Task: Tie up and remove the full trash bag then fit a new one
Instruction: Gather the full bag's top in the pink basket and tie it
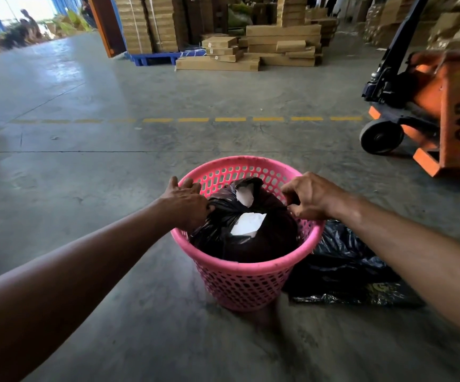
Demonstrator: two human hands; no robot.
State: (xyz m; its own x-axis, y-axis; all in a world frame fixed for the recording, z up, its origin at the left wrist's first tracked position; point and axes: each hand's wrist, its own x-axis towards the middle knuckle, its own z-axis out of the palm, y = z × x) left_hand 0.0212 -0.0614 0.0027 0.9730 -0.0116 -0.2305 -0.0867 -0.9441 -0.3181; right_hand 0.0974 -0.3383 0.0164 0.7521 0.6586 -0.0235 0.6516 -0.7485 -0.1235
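Note:
A pink perforated plastic basket (246, 274) stands on the concrete floor in front of me. Inside it sits a full black trash bag (267, 238) with white paper (248, 223) showing at its top. My left hand (186, 201) grips the bag's edge at the basket's left rim. My right hand (313, 197) pinches the bag's edge at the right rim. A second black bag (344, 268) lies flat on the floor just right of the basket.
An orange pallet jack (441, 114) stands to the right. Stacked cardboard boxes (278, 48) and a blue pallet (154, 57) fill the back. A dashed yellow line (193, 119) crosses the floor. People are far off at the back left.

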